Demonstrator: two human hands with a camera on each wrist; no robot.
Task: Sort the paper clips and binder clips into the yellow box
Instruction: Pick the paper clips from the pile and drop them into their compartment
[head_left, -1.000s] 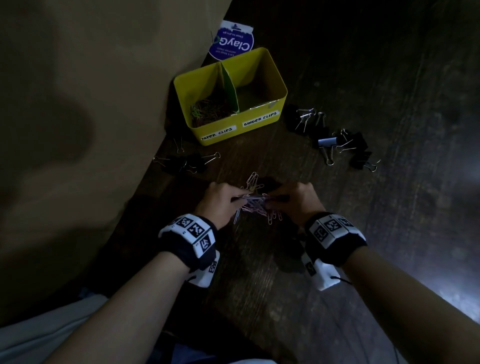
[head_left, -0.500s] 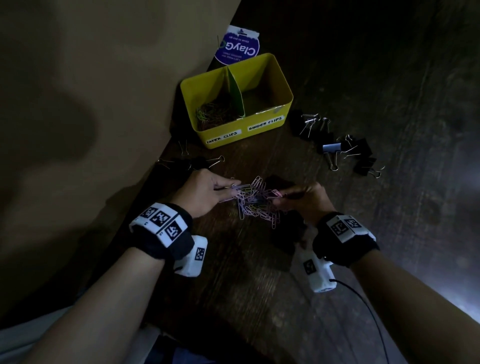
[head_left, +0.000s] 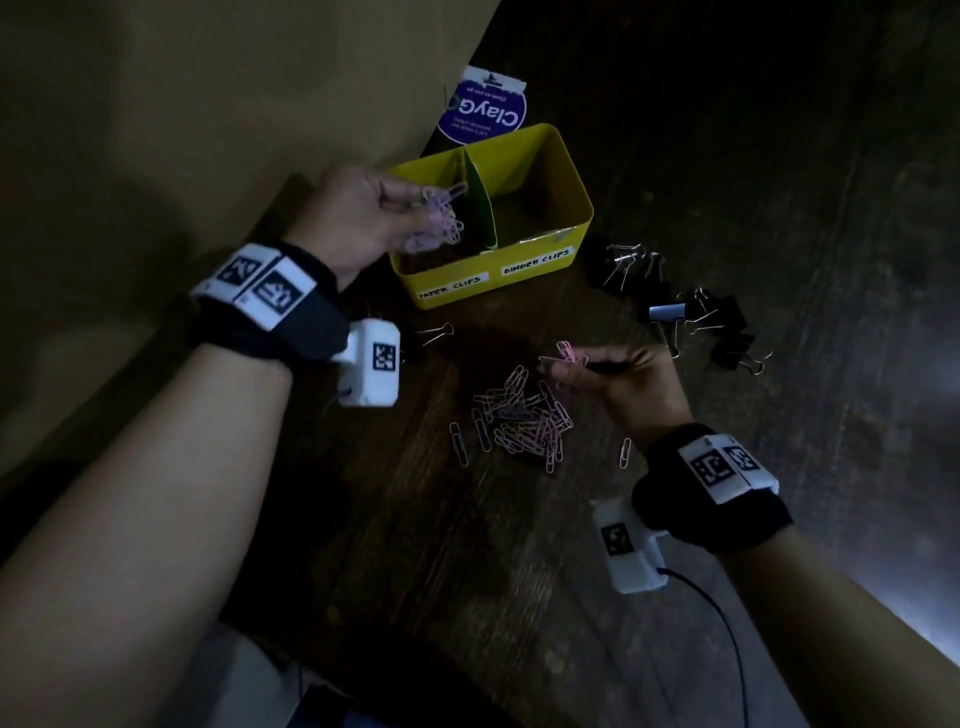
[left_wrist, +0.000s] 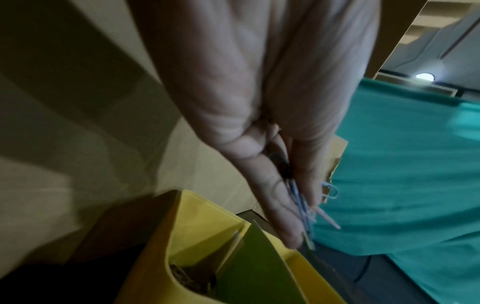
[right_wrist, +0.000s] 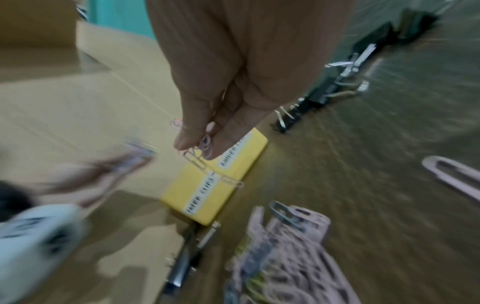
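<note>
— What have my hands got?

— My left hand (head_left: 358, 218) pinches a bunch of paper clips (head_left: 441, 218) over the yellow box (head_left: 519, 270), above the compartment labelled "paper clips". My right hand (head_left: 618, 379) grasps a few pink paper clips (head_left: 569, 353) just above the loose pile (head_left: 519, 421) on the table (head_left: 467, 545).

— And the binder clips?

— Black binder clips (head_left: 675, 306) lie on the table right of the box, one more (head_left: 431, 335) by its left front corner. A purple ClayG packet (head_left: 483, 111) sits behind the box.
</note>
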